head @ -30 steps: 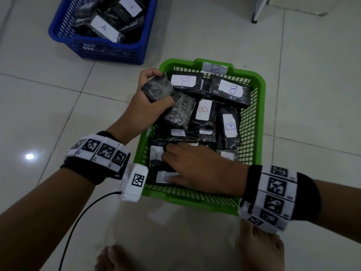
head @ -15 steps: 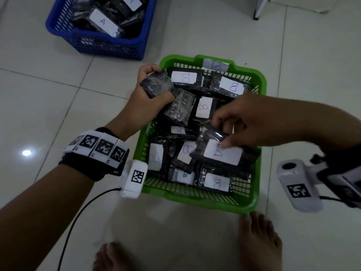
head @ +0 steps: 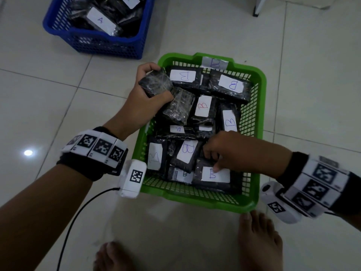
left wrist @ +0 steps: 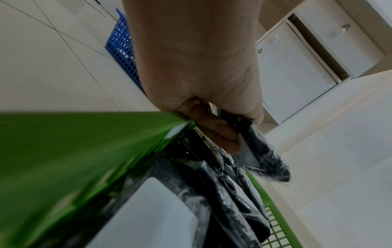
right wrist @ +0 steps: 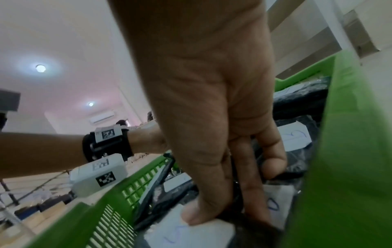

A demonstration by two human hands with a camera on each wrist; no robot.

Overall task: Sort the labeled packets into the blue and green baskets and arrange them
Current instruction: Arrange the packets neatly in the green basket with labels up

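The green basket [head: 195,198] holds several black packets with white B labels. My left hand [head: 158,83] grips a black packet [head: 154,89] over the basket's far left corner, its label hidden. The left wrist view shows those fingers [left wrist: 222,134] curled round that packet [left wrist: 267,161]. My right hand [head: 213,161] is low in the near right corner. It pinches the far edge of a B packet [head: 218,176] that lies flat there. In the right wrist view the thumb [right wrist: 191,216] presses on that packet's white label [right wrist: 191,233]. The blue basket [head: 109,44] with A packets [head: 100,20] stands far left.
Both baskets sit on a pale tiled floor. My bare feet [head: 257,241] are just in front of the green basket. A black cable [head: 78,212] trails from my left wrist. A white furniture leg [head: 257,6] stands at the far right, and white cabinets [left wrist: 297,75] behind.
My right hand lifted a B packet from the middle of the green basket and brought it down flat into the near right corner. The left hand stayed put with its packet.
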